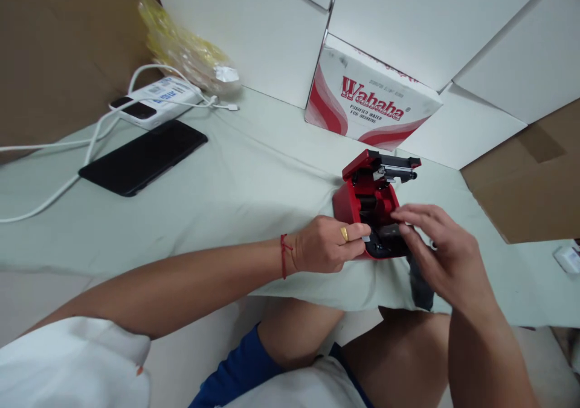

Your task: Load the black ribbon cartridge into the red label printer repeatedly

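A white sleeve [72, 359] fills the lower left corner. From it the left hand [322, 245] reaches out, pinching a black part [370, 245] at the near edge of an open red hinged casing [367, 196], which sits on a pale green cloth [181, 226]. The right hand [446, 254] curves over the casing, spread, hiding much of its dark insides [385, 236]. Beyond, a Wahaha carton [371, 93] stands top centre; a black smartphone [142, 157] and white power bank [154, 100] lie upper left.

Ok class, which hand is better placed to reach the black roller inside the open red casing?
Right hand, probably: its fingers sit beside the black roller, while the left hand is at the casing's near edge.
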Available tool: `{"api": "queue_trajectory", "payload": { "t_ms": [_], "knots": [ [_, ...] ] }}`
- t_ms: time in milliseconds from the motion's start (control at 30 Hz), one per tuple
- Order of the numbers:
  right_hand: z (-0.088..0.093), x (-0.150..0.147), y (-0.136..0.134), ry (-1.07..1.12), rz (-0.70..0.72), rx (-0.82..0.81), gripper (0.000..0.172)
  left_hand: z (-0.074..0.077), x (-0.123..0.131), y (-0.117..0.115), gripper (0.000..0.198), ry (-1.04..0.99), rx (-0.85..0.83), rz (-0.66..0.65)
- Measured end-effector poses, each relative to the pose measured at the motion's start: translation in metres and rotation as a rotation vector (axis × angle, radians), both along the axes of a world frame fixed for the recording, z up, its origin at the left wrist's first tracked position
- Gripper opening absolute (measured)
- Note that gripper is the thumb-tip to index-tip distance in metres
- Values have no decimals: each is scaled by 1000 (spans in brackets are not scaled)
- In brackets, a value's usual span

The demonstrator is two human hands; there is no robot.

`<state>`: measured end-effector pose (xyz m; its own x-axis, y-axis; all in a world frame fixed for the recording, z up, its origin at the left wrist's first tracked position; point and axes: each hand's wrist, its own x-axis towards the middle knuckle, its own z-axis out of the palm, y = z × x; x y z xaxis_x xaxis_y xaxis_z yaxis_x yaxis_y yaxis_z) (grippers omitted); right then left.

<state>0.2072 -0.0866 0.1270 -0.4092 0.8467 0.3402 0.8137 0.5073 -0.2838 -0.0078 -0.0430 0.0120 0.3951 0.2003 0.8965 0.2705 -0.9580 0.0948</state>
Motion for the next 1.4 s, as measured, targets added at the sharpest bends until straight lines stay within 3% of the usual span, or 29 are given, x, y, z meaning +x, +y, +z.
{"api": "queue_trajectory", "payload": {
  "t_ms": [200,300,467,567,667,733,867,967,1100,1267,1400],
  "knots": [
    [-34,5,-59,-88,-13,140,40,1,1,1,19,-4,-17,2],
    [-48,-1,-67,-96,-44,175,46,2,1,3,20,-2,-19,2],
    [-55,-6,-67,-73,-94,215,49,4,-3,2,20,-5,-23,-25],
    [-57,-6,-67,-63,-103,239,47,18,-9,7,20,-83,-144,-29],
    [-60,-8,-68,-57,-125,239,50,40,-13,26,12,-231,-321,116],
    [-62,-10,-69,-65,-151,234,55,55,-13,44,21,-284,-405,202],
    [-65,-10,-70,-80,-155,220,59,72,-10,71,33,-245,-568,45],
    [-66,-8,-71,-75,-132,195,56,75,-7,67,32,-213,-651,-9],
    [-67,-7,-72,-56,-120,170,56,70,-5,42,29,-204,-636,-1],
    [-68,-7,-72,-39,-135,160,54,40,-5,13,25,-17,-439,-43],
    [-68,-7,-72,-25,-137,159,54,22,-1,7,23,3,-299,-27]
  ]
}}
